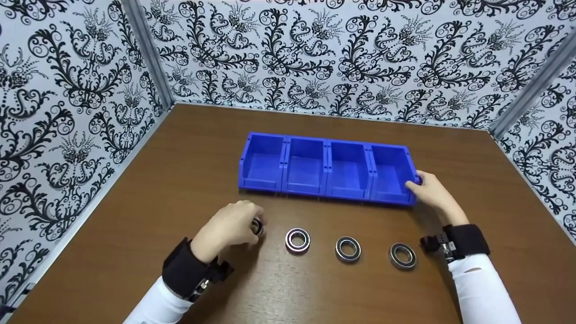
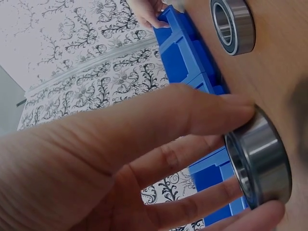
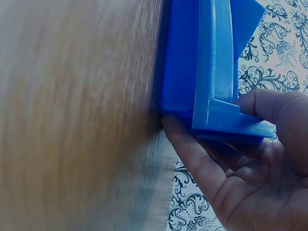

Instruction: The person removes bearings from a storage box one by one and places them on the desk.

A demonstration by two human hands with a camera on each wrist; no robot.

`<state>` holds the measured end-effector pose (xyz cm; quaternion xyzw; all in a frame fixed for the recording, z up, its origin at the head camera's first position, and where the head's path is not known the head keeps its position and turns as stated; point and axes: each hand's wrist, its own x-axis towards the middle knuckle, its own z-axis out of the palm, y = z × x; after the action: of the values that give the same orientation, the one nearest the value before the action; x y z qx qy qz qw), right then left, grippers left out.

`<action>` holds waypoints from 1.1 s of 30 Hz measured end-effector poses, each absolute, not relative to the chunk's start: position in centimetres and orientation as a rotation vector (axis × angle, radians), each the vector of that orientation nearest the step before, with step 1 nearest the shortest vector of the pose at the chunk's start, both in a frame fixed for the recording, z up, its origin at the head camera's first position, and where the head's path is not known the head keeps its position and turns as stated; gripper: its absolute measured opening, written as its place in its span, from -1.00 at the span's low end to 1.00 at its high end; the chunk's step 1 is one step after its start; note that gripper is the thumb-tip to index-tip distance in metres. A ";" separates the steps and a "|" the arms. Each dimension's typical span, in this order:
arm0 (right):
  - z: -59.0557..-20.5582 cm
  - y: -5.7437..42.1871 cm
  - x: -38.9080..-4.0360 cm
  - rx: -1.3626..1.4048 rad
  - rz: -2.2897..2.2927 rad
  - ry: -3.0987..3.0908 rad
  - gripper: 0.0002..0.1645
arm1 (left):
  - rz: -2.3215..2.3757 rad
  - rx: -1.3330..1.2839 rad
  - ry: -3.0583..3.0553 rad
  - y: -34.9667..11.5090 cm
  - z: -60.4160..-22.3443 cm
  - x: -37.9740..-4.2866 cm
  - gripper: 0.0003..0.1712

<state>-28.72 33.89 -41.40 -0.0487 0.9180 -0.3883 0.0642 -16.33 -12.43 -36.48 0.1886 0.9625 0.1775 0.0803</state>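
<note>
My left hand (image 1: pixel 233 225) pinches a steel ball bearing (image 2: pixel 263 154) between thumb and fingers, just in front of the left end of the blue bin row. In the left wrist view the ring stands on edge, close to the tabletop. My right hand (image 1: pixel 433 192) grips the right side wall of the blue four-compartment bin (image 1: pixel 303 190), thumb inside and fingers outside and beneath, as the right wrist view shows. No contents show in the compartments. Three more bearings lie flat in front of the bin: one left (image 1: pixel 297 240), one middle (image 1: pixel 348 249), one right (image 1: pixel 402 256).
The brown wooden table (image 1: pixel 189 148) reaches back to a white wall (image 1: pixel 310 58) with black scroll patterns. Grey metal posts (image 1: pixel 150 54) stand at the corners. Black straps with small cameras wrap both wrists.
</note>
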 end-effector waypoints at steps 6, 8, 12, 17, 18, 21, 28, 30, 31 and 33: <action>-41.4 34.0 -28.8 -0.177 -1.125 2.820 -0.42 | 0.527 0.560 2.872 -12.4 -36.9 -16.6 -0.70; -41.4 34.0 -28.8 -0.175 -1.117 2.818 -0.41 | 0.522 0.551 2.869 -12.4 -37.0 -16.7 -0.70; -41.3 33.9 -28.8 -0.172 -1.107 2.817 -0.40 | 0.501 0.527 2.855 -12.3 -37.4 -16.9 -0.71; -41.3 33.9 -28.8 -0.175 -1.107 2.817 -0.41 | 0.490 0.517 2.841 -12.2 -37.8 -17.1 -0.71; -41.3 33.9 -28.8 -0.173 -1.110 2.815 -0.40 | 0.488 0.517 2.839 -12.1 -37.9 -17.2 -0.71; -41.3 33.8 -28.8 -0.167 -1.115 2.811 -0.40 | 0.479 0.518 2.829 -12.1 -38.1 -17.3 -0.71; -41.3 33.9 -28.8 -0.159 -1.122 2.803 -0.40 | 0.480 0.507 2.838 -12.1 -38.2 -17.2 -0.69; -41.3 33.9 -28.8 -0.170 -1.127 2.804 -0.40 | 0.484 0.516 2.845 -12.1 -38.1 -17.1 -0.69; -41.3 34.0 -28.8 -0.176 -1.131 2.803 -0.41 | 0.487 0.521 2.849 -12.1 -38.1 -17.1 -0.69; -41.4 34.1 -28.8 -0.189 -1.134 2.803 -0.41 | 0.488 0.532 2.856 -12.2 -38.1 -17.0 -0.68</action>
<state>-28.85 34.08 -41.39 -0.0621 0.9237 -0.3738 0.0561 -16.98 -12.15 -38.11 0.1796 0.9649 0.1650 0.0977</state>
